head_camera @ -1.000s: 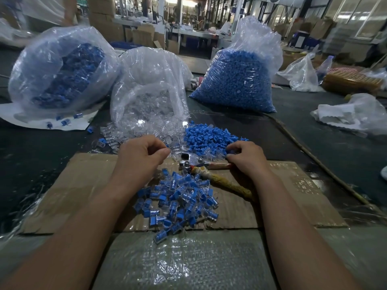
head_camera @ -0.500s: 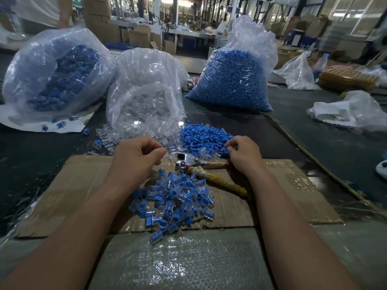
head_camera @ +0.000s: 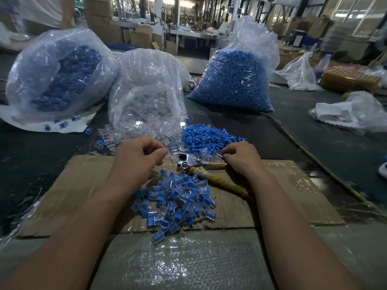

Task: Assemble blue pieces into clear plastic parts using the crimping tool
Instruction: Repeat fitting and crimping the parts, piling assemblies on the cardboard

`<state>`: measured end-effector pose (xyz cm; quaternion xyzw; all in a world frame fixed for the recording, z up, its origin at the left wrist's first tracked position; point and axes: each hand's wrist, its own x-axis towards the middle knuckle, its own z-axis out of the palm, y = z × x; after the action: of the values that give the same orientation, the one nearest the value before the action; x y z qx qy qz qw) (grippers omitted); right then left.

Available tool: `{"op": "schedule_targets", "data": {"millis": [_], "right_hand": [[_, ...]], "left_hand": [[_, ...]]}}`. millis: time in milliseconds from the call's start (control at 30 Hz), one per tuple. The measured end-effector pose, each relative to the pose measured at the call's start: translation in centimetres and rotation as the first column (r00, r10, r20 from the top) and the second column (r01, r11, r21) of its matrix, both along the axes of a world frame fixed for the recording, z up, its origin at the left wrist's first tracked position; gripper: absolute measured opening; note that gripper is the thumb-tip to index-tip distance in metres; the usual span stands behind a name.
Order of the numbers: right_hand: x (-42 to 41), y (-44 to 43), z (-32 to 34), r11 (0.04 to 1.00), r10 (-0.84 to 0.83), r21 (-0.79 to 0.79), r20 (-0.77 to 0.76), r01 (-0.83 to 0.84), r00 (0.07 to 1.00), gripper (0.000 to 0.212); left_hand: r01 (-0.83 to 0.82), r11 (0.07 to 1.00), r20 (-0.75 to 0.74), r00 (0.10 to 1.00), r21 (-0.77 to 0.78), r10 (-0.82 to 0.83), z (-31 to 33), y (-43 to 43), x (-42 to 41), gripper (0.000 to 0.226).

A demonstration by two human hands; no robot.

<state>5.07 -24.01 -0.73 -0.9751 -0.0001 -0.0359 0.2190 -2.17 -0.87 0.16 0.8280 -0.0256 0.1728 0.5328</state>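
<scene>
Warehouse counter (head_camera: 314, 130), head view: you are working over a cardboard sheet (head_camera: 79, 195). Your left hand (head_camera: 138, 158) is curling at the spilled clear plastic parts (head_camera: 146, 130), your right hand (head_camera: 240, 159) at the loose blue pieces (head_camera: 209, 139). Each grip is narrow; whether either is holding a piece cannot be told. The crimping tool (head_camera: 194, 162) is lying between them, just beyond the assembled units (head_camera: 178, 199). You are probably picking one of each; the next move is calling for mating them, then lifting the tool.

Shiny metal crimping tool (head_camera: 191, 161) on matt brown cardboard (head_camera: 83, 189); glossy plastic bags (head_camera: 146, 88).
</scene>
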Motion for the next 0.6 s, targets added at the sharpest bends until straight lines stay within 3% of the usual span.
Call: {"op": "schedule_targets", "data": {"millis": [100,233,433,600], "right_hand": [[-0.2,0.0,0.0,0.997,-0.032,0.076,0.096,0.025,0.995,0.016],[-1.1,-0.2,1.5,0.926,-0.091,0.378,0.228,-0.002,0.969,0.024],[-4.2,2.3,3.5,0.810,0.124,0.536,0.240,-0.238,0.963,0.022],[-6.5,5.4,3.9,0.717,0.281,0.575,0.279,-0.394,0.918,0.029]], "left_hand": [[0.007,0.999,0.003,1.000,-0.031,-0.007,0.1,0.0,-0.1,0.015],[0.053,0.989,0.010,0.999,-0.140,-0.052,0.3,0.1,-0.3,0.022],[0.149,0.931,-0.058,0.982,-0.334,-0.178,0.8,0.1,-0.4,0.015],[0.180,0.907,-0.082,0.971,-0.380,-0.227,0.8,0.3,-0.4,0.009]]}}
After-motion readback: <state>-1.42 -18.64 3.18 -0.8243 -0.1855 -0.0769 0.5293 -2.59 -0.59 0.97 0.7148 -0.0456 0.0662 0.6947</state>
